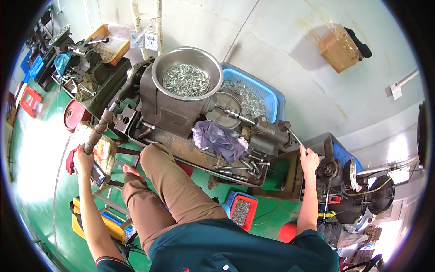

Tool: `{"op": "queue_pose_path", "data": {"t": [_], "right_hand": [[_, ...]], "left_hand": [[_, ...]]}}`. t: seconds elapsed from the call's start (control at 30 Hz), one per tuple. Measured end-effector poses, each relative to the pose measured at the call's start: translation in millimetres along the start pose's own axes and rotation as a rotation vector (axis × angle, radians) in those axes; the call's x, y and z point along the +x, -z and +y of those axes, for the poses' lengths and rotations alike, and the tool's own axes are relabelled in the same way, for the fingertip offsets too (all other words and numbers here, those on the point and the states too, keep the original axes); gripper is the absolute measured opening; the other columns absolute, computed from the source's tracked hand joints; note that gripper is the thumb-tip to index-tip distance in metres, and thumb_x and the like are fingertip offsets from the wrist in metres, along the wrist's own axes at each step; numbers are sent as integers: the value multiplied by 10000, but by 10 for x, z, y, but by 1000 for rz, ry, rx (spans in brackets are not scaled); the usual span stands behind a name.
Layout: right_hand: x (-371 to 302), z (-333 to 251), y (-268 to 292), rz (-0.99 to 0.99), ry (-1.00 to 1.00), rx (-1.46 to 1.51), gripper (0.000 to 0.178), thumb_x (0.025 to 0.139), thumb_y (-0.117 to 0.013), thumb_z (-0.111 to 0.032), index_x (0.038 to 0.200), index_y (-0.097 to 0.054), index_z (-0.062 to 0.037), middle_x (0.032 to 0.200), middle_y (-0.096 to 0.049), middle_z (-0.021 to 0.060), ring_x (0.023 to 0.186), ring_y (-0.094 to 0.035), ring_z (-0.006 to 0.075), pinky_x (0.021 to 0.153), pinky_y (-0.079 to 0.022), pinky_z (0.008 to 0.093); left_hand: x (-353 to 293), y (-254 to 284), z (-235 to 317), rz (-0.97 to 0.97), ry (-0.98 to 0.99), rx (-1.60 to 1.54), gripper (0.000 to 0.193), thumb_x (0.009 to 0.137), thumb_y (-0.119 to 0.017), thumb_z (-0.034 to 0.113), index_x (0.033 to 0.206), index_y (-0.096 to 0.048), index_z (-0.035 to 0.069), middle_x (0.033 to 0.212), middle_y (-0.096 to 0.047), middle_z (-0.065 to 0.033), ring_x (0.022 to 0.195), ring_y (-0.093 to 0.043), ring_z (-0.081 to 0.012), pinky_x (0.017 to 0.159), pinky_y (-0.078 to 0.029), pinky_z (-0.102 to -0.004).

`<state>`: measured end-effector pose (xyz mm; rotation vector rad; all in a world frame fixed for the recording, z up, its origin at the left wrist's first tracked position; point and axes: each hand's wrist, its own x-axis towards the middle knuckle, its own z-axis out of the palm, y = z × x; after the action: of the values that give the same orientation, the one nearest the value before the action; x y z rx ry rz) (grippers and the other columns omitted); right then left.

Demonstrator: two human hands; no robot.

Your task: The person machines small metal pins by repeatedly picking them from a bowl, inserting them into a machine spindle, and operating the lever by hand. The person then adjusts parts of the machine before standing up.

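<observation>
My left hand (83, 161) is closed round the lower end of a thick, wrapped lever (98, 131) on the left of a bench lathe (165, 109). Out to the right, my right hand (310, 160) grips a slim metal lever (296, 136) on the lathe's tailstock (267, 129). A steel bowl (156, 72) heaped with small metal pins (186, 80) stands on top of the headstock. Between headstock and tailstock runs a bright spindle (235, 115); whether a part sits in it is too small to tell. A crumpled purple-grey cloth (218, 139) lies in front.
Behind the lathe, a blue basket (277, 102) holds more metal parts. Several hand tools (247, 168) lie in the lathe's tray. Below are a red bin (250, 222) of small parts and my legs. Other machines (97, 68) stand left and right; a cardboard box (340, 50) hangs on the wall.
</observation>
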<state>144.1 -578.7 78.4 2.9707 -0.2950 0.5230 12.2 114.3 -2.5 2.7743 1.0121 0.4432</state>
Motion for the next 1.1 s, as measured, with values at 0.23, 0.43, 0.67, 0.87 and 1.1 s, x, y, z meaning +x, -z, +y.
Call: {"op": "queue_pose_path", "data": {"t": [0.23, 0.43, 0.67, 0.87, 1.1], "right_hand": [[-12, 12, -15, 22, -2, -32, 518, 764, -473, -501, 589, -535, -18, 591, -549, 178, 609, -536, 368, 573, -407, 442], [-6, -41, 4, -9, -25, -38, 524, 769, -459, -510, 605, -545, -20, 619, -562, 177, 625, -542, 364, 587, -411, 441], [64, -74, 13, -237, -197, -9, 485, 764, -469, -508, 734, -576, -36, 732, -581, 169, 751, -547, 339, 667, -410, 428], [563, -504, -263, 474, 38, 42, 323, 722, -581, -306, 950, -529, -84, 997, -518, 113, 982, -451, 283, 797, -354, 425], [792, -2211, -266, -85, 413, 631, 125, 600, -632, -227, 659, -628, -116, 791, -598, 110, 812, -551, 278, 745, -423, 383]], "left_hand": [[-26, 26, 66, -13, 0, -1, 225, 647, -557, 136, 839, -593, 26, 750, -585, -191, 723, -570, -333, 656, -447, -377], [-40, -16, 1, 38, -18, -23, 229, 646, -564, 142, 848, -598, 40, 736, -584, -192, 713, -572, -333, 649, -449, -379], [-223, 34, 139, 42, 62, -9, 230, 641, -587, 179, 830, -599, 49, 727, -584, -188, 693, -576, -331, 627, -455, -386], [-500, 135, 490, -22, 162, -100, 173, 637, -572, 154, 761, -589, 34, 669, -576, -183, 655, -571, -340, 583, -447, -385], [-866, 64, 848, 1, 155, -199, 229, 639, -559, 146, 833, -584, 27, 682, -569, -204, 685, -562, -361, 605, -445, -406]]}}
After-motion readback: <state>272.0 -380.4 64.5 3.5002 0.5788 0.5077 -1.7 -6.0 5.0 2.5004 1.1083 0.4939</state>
